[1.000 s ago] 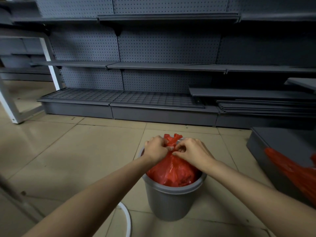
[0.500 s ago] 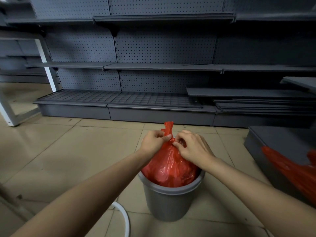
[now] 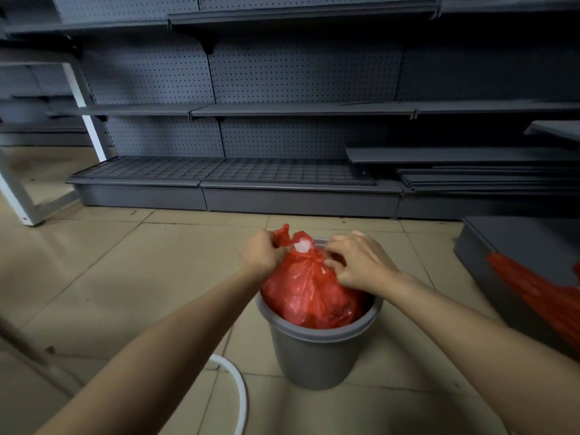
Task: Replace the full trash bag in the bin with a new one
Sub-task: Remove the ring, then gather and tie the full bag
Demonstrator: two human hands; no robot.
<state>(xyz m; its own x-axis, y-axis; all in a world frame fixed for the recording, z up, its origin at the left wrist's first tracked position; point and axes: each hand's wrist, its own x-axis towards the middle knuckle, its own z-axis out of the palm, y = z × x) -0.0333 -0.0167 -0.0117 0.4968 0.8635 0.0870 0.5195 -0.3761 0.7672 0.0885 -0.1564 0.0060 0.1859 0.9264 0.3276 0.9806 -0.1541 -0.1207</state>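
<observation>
On the tiled floor (image 3: pixel 94 277), just in front of the grey shelving (image 3: pixel 282 136): a round grey bin (image 3: pixel 317 353), upright, holding a full red trash bag (image 3: pixel 309 293). Bag bulging above the bin's rim, gathered at the top into a twisted neck with loose ends sticking up, one small pale patch showing through near the neck. Left hand (image 3: pixel 262 254) clenched on one red end at the left of the neck, fingers curled tight around the plastic. Right hand (image 3: pixel 357 265) at the right of the neck, fingertips (image 3: pixel 328 263) pinched together on the gathered plastic, palm resting over the bag's upper right side. Both forearms bare, reaching in from the lower corners and meeting above the bin.

Near the right edge of the floor: a low dark grey platform (image 3: pixel 518 243) with another piece of red plastic (image 3: pixel 539 293) draped over its near side, well apart from the bin. At the left edge: a white metal frame (image 3: pixel 84 108) standing against the shelving. Near the bottom edge, just left of the bin: a curved white tube (image 3: pixel 238 390). Along the shelving's right portion: several flat grey shelf boards (image 3: pixel 470 180) stacked low.
</observation>
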